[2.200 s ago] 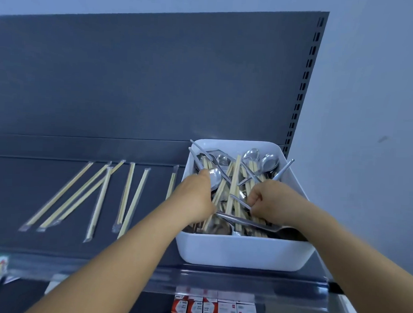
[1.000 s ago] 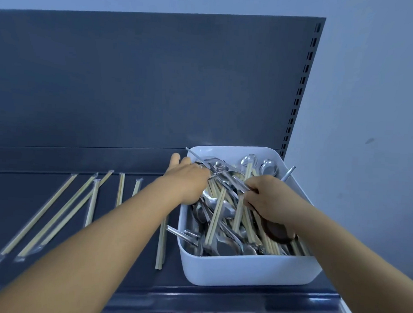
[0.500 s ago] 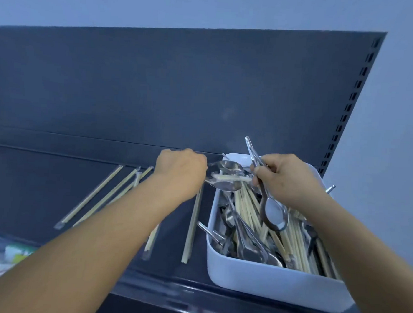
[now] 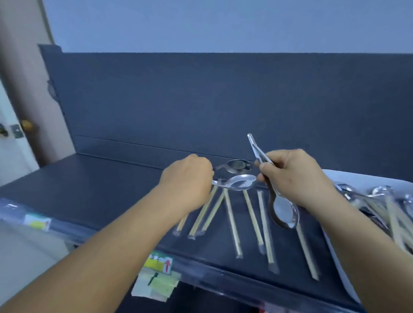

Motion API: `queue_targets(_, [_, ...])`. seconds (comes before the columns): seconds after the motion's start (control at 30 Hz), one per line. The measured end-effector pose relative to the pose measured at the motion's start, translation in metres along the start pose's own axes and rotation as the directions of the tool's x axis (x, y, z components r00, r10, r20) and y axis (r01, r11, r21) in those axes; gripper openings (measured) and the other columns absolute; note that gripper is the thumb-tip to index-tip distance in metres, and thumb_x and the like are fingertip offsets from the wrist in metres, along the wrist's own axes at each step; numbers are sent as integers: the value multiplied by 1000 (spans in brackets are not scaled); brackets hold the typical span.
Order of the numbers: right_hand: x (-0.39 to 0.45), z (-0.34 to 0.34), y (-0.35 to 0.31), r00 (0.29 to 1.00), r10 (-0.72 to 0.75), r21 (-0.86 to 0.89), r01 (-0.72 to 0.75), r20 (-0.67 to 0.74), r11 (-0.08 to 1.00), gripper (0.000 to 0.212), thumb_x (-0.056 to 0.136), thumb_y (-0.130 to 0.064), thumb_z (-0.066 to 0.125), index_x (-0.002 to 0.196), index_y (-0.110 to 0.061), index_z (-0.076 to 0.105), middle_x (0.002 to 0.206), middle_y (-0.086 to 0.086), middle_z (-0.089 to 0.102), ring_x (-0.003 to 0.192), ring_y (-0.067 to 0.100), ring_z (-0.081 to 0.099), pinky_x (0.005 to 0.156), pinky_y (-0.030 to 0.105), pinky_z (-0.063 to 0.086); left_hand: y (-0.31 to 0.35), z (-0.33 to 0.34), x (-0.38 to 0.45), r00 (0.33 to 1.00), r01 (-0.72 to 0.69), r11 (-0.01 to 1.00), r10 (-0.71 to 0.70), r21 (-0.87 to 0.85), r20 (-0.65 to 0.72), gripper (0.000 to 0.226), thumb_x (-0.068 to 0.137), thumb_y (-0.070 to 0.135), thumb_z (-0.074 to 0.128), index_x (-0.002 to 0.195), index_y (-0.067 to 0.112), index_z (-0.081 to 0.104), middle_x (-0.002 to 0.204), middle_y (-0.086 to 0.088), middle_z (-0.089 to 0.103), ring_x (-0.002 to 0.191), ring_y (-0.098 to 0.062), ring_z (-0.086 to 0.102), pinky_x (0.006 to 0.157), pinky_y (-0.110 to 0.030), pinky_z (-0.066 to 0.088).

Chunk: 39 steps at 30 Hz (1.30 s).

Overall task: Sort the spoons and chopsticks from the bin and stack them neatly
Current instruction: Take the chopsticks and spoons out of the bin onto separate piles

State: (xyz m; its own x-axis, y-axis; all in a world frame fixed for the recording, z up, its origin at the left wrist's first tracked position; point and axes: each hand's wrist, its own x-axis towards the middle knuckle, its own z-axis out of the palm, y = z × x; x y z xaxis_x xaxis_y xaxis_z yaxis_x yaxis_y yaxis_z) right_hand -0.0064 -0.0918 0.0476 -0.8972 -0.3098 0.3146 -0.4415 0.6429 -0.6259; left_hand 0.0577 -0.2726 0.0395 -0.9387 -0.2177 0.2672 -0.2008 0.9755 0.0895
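Nearest the camera, along the lower middle of the frame, the dark shelf (image 4: 104,199) carries a clear front strip with a yellow-green price label (image 4: 158,263). On the shelf just beyond lie the wrapped chopsticks (image 4: 232,225), spread in a loose fan, their near ends toward the shelf edge. At the right edge of the frame the white bin (image 4: 334,251) holds a tangle of more spoons and chopsticks.

Above the fan, in the centre, the left hand (image 4: 187,184) has its fingers curled round the handle of a metal spoon (image 4: 240,182), whose bowl sticks out to the right of the fist. The right hand (image 4: 294,176) grips a second spoon (image 4: 282,211) at mid-handle: the bowl hangs below the fist, the handle tip rises to the upper left. The first spoon's bowl nearly meets the right thumb.

Behind stands the dark back panel (image 4: 226,105), where a reflection of a spoon shows.
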Motion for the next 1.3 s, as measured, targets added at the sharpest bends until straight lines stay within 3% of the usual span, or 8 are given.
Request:
queue_targets(0.23, [0,113,-88,988,-28,49,21,154,999,19,81,-20,56,64,-17,64,49,-5,54,42,7,41,49,25,35,-139,5,-30,976,196,980,-193,-22,96,21,91,3,46,74,14,41,82,0,35,74,-23,43,64,-31,35])
queue_targets(0.33, [12,158,-122,979,-61,60,50,197,997,16,82,-19,55,70,-14,64,57,0,58,54,14,47,55,27,39,-193,11,-35,956,277,960,-272,-32,112,9,93,6,45,90,13,50,91,-4,37,78,-24,43,67,-31,36])
queue_targets(0.5, [45,228,-167,958,-111,93,89,264,992,17,86,-21,54,79,-11,66,58,-2,54,55,15,43,55,27,36,-275,25,-28,921,372,928,-366,-21,134,16,85,-1,46,81,13,42,91,-5,42,92,-26,53,69,-31,38])
queue_targets(0.7, [98,314,-206,930,-170,92,148,325,985,18,86,-18,51,85,-13,68,77,8,66,64,18,48,59,28,39,-359,47,3,856,495,869,-490,16,167,21,88,3,48,108,7,54,110,-11,50,100,-29,56,74,-31,41])
queue_targets(1.0, [176,416,-228,908,-98,-39,124,408,992,15,83,-16,50,83,-10,64,79,7,66,75,26,58,63,31,45,-437,82,67,822,542,839,-519,-43,234,20,90,3,47,109,6,52,111,-12,51,98,-29,55,74,-32,43])
queue_targets(1.17, [188,448,-224,903,-23,-145,93,428,985,18,84,-12,47,66,-12,45,69,2,52,69,24,47,51,28,30,-459,99,79,813,535,844,-499,-43,300,24,90,2,45,114,5,48,117,-13,48,106,-30,50,81,-33,42])
queue_targets(1.23, [189,455,-225,896,28,-192,64,443,979,12,85,-10,45,74,-14,49,76,0,54,77,26,50,57,29,34,-467,104,80,826,504,864,-471,-28,310,26,90,4,45,117,5,46,120,-14,47,110,-31,48,83,-33,41])
queue_targets(1.3, [186,456,-224,878,63,-221,50,475,974,15,88,-14,46,102,-15,53,103,4,61,96,28,53,73,30,41,-471,107,79,848,462,887,-437,-14,300,30,92,8,45,122,7,43,124,-13,45,114,-30,45,87,-34,41])
